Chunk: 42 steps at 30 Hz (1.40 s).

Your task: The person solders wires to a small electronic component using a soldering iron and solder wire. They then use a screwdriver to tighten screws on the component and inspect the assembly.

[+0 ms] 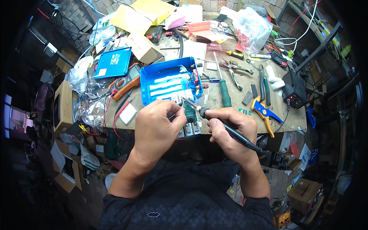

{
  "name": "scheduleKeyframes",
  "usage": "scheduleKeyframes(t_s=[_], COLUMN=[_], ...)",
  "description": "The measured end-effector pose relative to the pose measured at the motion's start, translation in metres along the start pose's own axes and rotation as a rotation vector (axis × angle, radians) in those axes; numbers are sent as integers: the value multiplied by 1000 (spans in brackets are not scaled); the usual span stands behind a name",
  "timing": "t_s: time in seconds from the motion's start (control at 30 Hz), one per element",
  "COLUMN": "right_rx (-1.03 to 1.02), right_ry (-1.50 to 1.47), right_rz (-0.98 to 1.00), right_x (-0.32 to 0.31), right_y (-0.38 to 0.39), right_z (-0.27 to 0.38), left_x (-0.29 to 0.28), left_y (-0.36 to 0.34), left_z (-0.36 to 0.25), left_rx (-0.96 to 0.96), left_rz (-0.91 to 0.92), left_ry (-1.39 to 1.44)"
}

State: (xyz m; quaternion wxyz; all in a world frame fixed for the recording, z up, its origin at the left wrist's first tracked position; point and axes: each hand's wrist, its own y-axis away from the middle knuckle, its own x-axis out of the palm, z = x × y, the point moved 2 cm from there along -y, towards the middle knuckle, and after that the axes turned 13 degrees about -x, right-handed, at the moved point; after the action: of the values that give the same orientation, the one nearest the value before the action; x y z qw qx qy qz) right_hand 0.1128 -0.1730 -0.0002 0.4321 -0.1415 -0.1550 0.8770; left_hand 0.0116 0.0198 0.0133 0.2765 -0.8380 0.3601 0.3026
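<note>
My left hand (153,130) is closed in a pinch at the front of an open blue plastic box (149,82); what its fingertips hold is too small to make out. My right hand (234,136) grips a black soldering iron (239,136), its tip beside my left fingertips. Beneath them sit a green circuit board (190,112) and silver terminal blocks (188,129), partly hidden by my fingers. The box holds white strips, wires and red connectors on its right wall.
The cluttered bench (237,119) holds a blue lid (113,63), orange multimeter (130,82), yellow-blue wire stripper (262,115), pliers (234,73), green-handled tool (225,94) and black soldering station (294,88). Plastic bags (251,28), paper and cartons (61,107) crowd the edges.
</note>
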Motion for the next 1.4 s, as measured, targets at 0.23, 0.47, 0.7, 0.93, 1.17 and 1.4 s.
scheduleKeyframes(t_s=[0.23,0.47,0.7,0.93,1.17,1.4], right_rx=[-10,69,47,-34,79,74], right_ry=[-17,-14,-12,38,-60,-68], right_rz=[1,4,-48,21,15,12], right_x=[0,-2,-1,-2,-3,-3], right_y=[-1,-2,-2,-8,-9,-10], right_z=[-2,0,6,4,3,3], left_x=[0,0,2,3,3,4], left_y=[3,1,0,1,1,1], left_z=[2,2,3,5,3,6], left_rx=[-46,41,27,16,-18,-8], left_rz=[13,-19,-23,-28,-18,-23], left_ry=[59,22,27,28,60,55])
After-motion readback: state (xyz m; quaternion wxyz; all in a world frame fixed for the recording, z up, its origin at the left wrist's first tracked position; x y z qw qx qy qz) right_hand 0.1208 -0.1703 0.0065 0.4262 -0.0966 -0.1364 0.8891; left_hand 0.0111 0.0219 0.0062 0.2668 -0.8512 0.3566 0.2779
